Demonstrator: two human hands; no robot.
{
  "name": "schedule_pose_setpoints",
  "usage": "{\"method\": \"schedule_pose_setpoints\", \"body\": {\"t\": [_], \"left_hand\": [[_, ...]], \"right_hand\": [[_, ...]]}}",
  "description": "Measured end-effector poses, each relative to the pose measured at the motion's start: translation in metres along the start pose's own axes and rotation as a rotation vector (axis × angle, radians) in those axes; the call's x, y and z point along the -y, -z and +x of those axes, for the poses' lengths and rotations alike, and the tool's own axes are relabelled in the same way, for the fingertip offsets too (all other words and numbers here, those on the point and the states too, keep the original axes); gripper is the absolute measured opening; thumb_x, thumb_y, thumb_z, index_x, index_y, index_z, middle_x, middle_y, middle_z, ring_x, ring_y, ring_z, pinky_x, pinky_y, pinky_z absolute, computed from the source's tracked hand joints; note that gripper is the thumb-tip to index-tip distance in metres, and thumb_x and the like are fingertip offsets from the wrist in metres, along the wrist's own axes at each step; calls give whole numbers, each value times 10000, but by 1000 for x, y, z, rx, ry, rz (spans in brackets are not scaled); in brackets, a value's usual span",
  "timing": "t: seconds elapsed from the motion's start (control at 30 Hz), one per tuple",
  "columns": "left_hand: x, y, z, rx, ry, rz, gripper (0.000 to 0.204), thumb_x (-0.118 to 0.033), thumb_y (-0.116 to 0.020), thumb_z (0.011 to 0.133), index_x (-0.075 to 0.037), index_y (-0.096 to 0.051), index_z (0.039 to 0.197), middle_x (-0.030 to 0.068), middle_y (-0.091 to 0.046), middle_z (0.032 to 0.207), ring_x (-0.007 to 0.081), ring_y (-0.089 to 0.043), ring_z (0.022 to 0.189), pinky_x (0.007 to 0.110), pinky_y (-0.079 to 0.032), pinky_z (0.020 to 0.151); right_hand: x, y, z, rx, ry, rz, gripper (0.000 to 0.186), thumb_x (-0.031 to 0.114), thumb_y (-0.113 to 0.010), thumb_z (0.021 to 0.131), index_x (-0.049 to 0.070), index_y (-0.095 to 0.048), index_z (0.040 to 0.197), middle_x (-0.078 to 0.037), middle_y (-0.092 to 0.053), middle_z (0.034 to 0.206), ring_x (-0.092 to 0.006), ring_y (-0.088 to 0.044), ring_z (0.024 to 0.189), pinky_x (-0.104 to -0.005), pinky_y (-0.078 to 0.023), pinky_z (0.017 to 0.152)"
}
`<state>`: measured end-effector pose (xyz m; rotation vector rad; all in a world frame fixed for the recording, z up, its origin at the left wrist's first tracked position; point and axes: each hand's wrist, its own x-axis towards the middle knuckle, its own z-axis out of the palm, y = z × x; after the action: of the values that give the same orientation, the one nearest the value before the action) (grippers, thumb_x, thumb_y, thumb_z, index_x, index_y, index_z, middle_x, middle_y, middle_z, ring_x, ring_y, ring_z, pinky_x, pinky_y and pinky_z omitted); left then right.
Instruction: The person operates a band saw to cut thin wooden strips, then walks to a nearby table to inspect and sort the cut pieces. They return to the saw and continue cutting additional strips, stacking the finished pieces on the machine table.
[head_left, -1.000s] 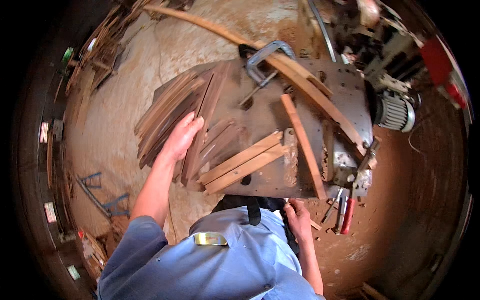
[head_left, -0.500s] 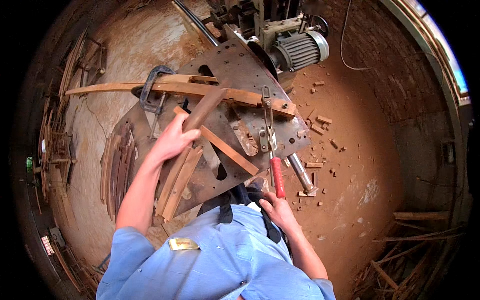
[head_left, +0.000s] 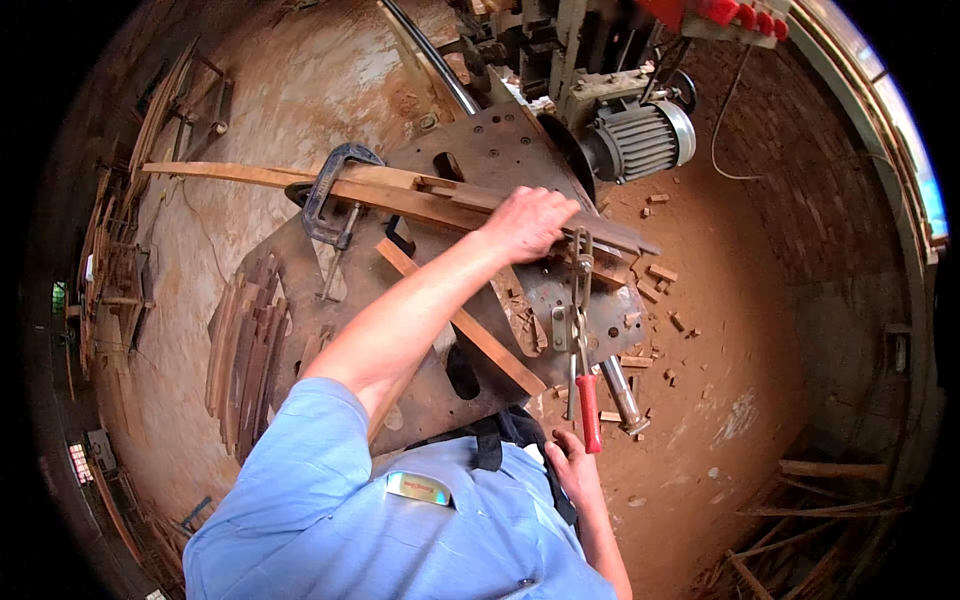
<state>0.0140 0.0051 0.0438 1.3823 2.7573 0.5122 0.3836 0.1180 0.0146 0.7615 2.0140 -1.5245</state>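
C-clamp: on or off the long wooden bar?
On: the frame of the C-clamp crosses over the long wooden bar. Whether it is tight, cannot tell.

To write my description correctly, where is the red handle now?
In the head view, the red handle is right of centre, just past the lower right edge of the tabletop, above and right of the right hand and left of the metal rod.

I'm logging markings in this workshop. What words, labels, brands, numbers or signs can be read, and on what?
Shiny tag on the blue shirt: small lettering, too blurred to quote.
Blue clamp and grey motor: no readable text.
I can read nothing elsewhere.
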Motion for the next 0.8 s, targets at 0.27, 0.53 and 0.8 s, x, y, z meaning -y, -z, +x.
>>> {"method": "schedule_pose_setpoints", "body": {"t": [0.27,0.53,0.8], "left_hand": [[-1,-18,16,43,-40,-92,423,-72,-588,778,-94,-542,1198,80,-588,1029,275,-550,1006,411,-412,875],[15,-17,7,123,17,-152,395,-151,-612,831,-69,-528,1208,108,-586,1066,294,-549,1042,427,-402,927],[41,-44,25,302,60,-173,346,-258,-481,906,-85,-611,1177,158,-544,1143,325,-460,1085,423,-372,974]], "right_hand": [[18,-6,7,38,37,-79,433,244,-588,896,-60,-551,1203,-216,-640,1103,-264,-629,1029,-346,-483,883],[23,-12,13,33,46,-68,412,234,-596,892,-52,-565,1187,-219,-646,1083,-265,-634,1014,-340,-487,872],[16,-13,11,4,31,-128,433,292,-560,910,-55,-568,1169,-218,-644,1082,-288,-633,1006,-349,-479,882]]}}
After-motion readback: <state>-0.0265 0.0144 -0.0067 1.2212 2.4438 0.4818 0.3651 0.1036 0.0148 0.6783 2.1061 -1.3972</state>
